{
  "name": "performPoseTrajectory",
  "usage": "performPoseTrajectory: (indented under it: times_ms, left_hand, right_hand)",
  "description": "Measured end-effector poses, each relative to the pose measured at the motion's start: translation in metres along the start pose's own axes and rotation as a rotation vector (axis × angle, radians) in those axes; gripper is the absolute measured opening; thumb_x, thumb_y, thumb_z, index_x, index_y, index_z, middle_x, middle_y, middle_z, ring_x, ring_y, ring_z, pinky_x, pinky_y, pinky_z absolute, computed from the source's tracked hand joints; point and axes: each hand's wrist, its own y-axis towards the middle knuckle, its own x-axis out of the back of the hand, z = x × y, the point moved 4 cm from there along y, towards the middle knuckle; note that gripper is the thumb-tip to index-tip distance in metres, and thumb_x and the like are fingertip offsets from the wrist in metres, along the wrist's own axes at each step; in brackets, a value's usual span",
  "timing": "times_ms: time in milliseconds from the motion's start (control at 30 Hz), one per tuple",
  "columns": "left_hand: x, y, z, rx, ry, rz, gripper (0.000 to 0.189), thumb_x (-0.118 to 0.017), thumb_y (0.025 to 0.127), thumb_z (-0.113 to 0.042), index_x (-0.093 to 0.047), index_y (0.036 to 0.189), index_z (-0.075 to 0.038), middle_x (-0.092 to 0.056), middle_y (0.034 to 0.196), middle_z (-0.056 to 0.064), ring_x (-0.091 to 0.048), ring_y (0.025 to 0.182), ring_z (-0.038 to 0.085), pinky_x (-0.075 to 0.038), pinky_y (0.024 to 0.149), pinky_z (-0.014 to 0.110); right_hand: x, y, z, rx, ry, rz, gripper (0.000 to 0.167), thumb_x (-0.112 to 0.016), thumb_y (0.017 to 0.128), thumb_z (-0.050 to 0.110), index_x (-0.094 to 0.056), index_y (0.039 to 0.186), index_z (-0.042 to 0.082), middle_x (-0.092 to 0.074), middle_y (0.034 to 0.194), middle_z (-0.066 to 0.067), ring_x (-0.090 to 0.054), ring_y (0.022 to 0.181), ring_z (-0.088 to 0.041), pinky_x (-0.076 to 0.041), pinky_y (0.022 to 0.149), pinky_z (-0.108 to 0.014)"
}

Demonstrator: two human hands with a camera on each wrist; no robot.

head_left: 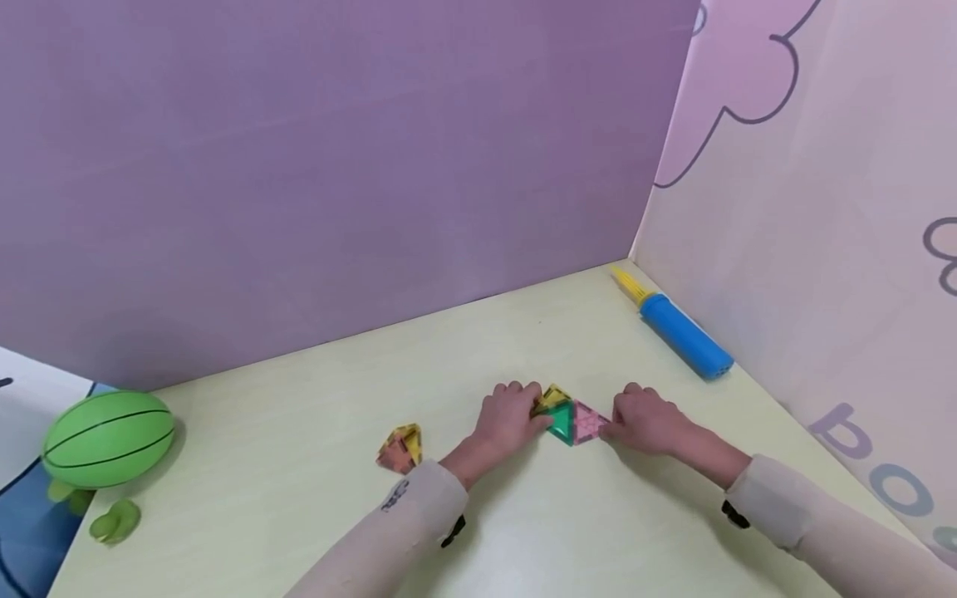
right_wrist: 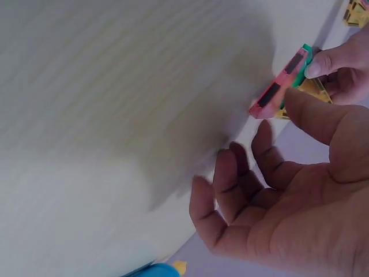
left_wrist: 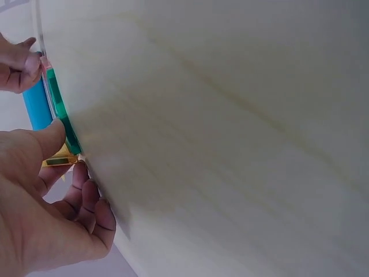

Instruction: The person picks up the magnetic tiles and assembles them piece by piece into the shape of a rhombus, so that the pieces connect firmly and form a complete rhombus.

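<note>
Three triangular magnetic tiles meet edge to edge between the two hands: a green tile, a pink tile and a yellow tile. My left hand pinches the green tile, its thumb on that tile and its forefinger by the yellow one. At the opposite end, my right hand pinches the outer corner of the pink tile between thumb and forefinger. The other right fingers curl loosely beneath. In the right wrist view the yellow tile stands at an angle behind the pink one.
Left of the left forearm lies a small group of yellow and orange-red tiles. A blue pump with a yellow nozzle lies by the right wall. A green ball and a small green toy sit at the table's left edge. A purple wall borders the back.
</note>
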Motion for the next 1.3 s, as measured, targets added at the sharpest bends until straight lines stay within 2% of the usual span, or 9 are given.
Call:
performPoseTrajectory:
  times_ms: [100,200,300,400,600,767,1133,1233,1300]
  left_hand:
    - [-0.001,0.001,-0.002,-0.01,-0.001,-0.004,0.03,-0.065,0.094,-0.047,-0.056,0.105,-0.02,-0.054,0.09,0.0,-0.046,0.085,0.019,-0.04,0.072,0.032]
    - [-0.002,0.001,-0.003,-0.01,0.0,-0.004,0.03,-0.065,0.095,-0.048,-0.056,0.104,-0.02,-0.056,0.091,0.0,-0.046,0.085,0.019,-0.04,0.072,0.033]
    - [-0.002,0.001,-0.002,0.004,0.006,-0.004,0.031,-0.065,0.094,-0.048,-0.056,0.103,-0.02,-0.056,0.091,0.0,-0.046,0.084,0.019,-0.04,0.072,0.033]
    - [-0.001,0.001,-0.002,0.015,0.002,-0.011,0.031,-0.065,0.094,-0.048,-0.056,0.104,-0.02,-0.056,0.091,0.0,-0.046,0.085,0.019,-0.041,0.073,0.033]
    - [-0.003,0.002,-0.002,0.014,0.001,-0.002,0.032,-0.065,0.094,-0.048,-0.057,0.104,-0.019,-0.056,0.091,0.0,-0.046,0.085,0.018,-0.041,0.072,0.033]
    - [-0.002,0.0,-0.003,0.013,-0.001,0.008,0.033,-0.065,0.094,-0.048,-0.055,0.104,-0.019,-0.053,0.089,-0.001,-0.045,0.085,0.018,-0.04,0.073,0.033]
    - [-0.001,0.0,-0.002,0.018,-0.005,0.017,0.033,-0.065,0.094,-0.049,-0.055,0.105,-0.019,-0.052,0.089,-0.001,-0.045,0.086,0.019,-0.04,0.073,0.033]
    - [-0.001,0.0,-0.002,0.018,-0.009,0.014,0.033,-0.065,0.094,-0.049,-0.055,0.106,-0.02,-0.053,0.09,-0.001,-0.045,0.087,0.019,-0.04,0.074,0.034]
    - [-0.001,-0.001,-0.001,0.019,-0.015,0.013,0.033,-0.065,0.094,-0.049,-0.055,0.106,-0.019,-0.053,0.09,-0.001,-0.045,0.087,0.019,-0.039,0.074,0.034]
  right_hand:
    - [0.0,0.0,0.001,-0.009,-0.002,-0.012,0.027,-0.075,0.088,0.03,-0.063,0.089,0.006,-0.054,0.086,-0.006,-0.047,0.078,-0.021,-0.042,0.062,-0.032]
    - [0.002,-0.001,0.001,-0.03,-0.061,-0.016,0.031,-0.076,0.087,0.034,-0.065,0.094,0.005,-0.055,0.087,-0.006,-0.048,0.079,-0.022,-0.044,0.062,-0.033]
    - [0.005,-0.004,0.003,-0.043,-0.11,-0.012,0.031,-0.077,0.086,0.036,-0.066,0.09,0.007,-0.055,0.085,-0.006,-0.048,0.078,-0.022,-0.044,0.061,-0.034]
    - [0.006,-0.005,0.004,-0.04,-0.102,0.009,0.029,-0.077,0.086,0.035,-0.067,0.083,0.008,-0.054,0.084,-0.006,-0.048,0.076,-0.022,-0.042,0.059,-0.033]
    - [0.005,-0.006,-0.001,-0.102,0.056,0.078,0.031,-0.077,0.086,0.031,-0.065,0.085,0.003,-0.054,0.085,-0.009,-0.052,0.07,-0.019,-0.044,0.058,-0.028]
    - [0.005,-0.009,-0.003,-0.107,0.193,0.094,0.028,-0.075,0.086,0.028,-0.064,0.08,0.003,-0.056,0.077,-0.007,-0.052,0.064,-0.017,-0.042,0.055,-0.027]
    - [0.01,-0.017,0.0,-0.093,0.319,0.089,0.03,-0.069,0.091,0.033,-0.062,0.093,0.004,-0.057,0.079,-0.004,-0.049,0.067,-0.018,-0.04,0.056,-0.03]
    - [0.012,-0.013,0.0,-0.072,0.271,0.068,0.03,-0.069,0.092,0.03,-0.064,0.1,0.001,-0.058,0.081,-0.006,-0.05,0.07,-0.018,-0.041,0.059,-0.03]
    - [0.013,-0.012,-0.001,-0.068,0.174,0.053,0.032,-0.07,0.091,0.028,-0.064,0.105,0.0,-0.059,0.086,-0.007,-0.051,0.074,-0.02,-0.043,0.061,-0.031]
